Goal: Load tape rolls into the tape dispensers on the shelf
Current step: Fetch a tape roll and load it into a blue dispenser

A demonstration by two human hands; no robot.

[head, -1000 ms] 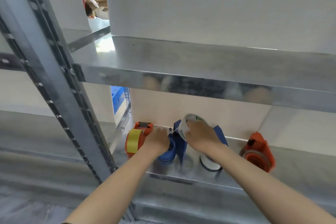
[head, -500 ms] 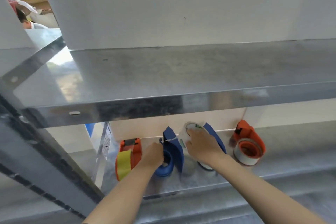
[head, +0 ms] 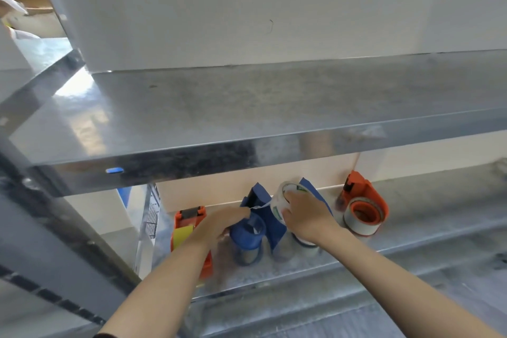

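Note:
A clear tape roll (head: 280, 200) with green print is held upright in my right hand (head: 307, 215), just above a blue tape dispenser (head: 274, 223) on the lower metal shelf (head: 411, 239). My left hand (head: 216, 223) pinches the roll's loose tape end and stretches it leftward over the dispenser's blue hub (head: 247, 230). Behind my right hand a second blue dispenser (head: 312, 191) shows only in part.
An orange dispenser with yellow tape (head: 186, 230) stands left of my left hand. An orange dispenser with a white roll (head: 362, 208) stands at the right. The upper metal shelf (head: 247, 123) overhangs the work area. A shelf post (head: 68, 241) runs down the left.
The camera has tilted and moved closer. My left hand has pulled the tape end a little further left from the roll; my right hand keeps the roll in place.

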